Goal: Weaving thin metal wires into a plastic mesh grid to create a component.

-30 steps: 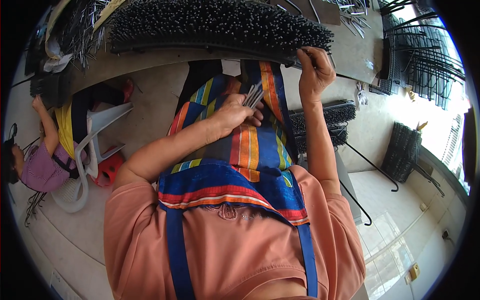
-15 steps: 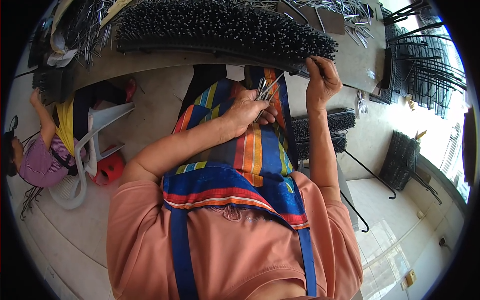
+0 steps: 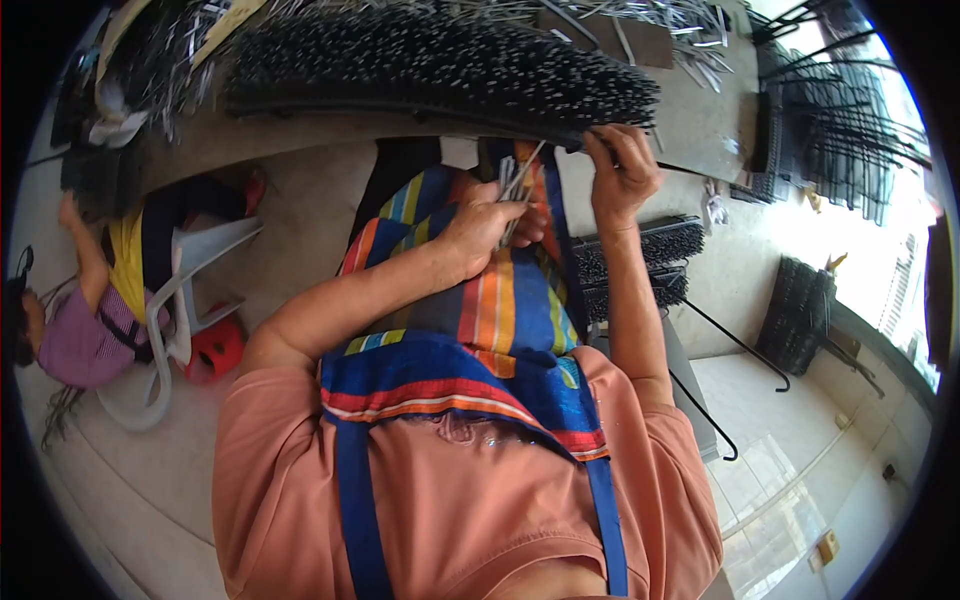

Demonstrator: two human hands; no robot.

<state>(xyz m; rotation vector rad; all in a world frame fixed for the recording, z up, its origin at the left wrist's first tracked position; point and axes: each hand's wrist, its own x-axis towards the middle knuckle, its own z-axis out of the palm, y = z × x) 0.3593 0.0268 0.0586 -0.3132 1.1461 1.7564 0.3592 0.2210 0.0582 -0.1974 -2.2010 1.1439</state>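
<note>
Head view: gripping a bundle of thin metal strips (image 3: 512,184) in the left hand (image 3: 488,226), closed firmly round it, with ends fanning toward the desk (image 3: 720,115), above a striped apron (image 3: 490,310). Resting the right hand (image 3: 622,172) at the right end of a long black bristled piece (image 3: 440,75), with thumb and fingertips bent close together by its near edge; cannot tell whether pinching anything. Set along the near side of the desk, densely covered in pale-tipped spikes; beyond, on the same surface, loose metal strips (image 3: 705,45). Lower down, beside the right forearm, two more bristled pieces (image 3: 650,242) and hooked black rods (image 3: 735,342). At far left, a co-worker (image 3: 90,335) near a white chair (image 3: 205,252)
</note>
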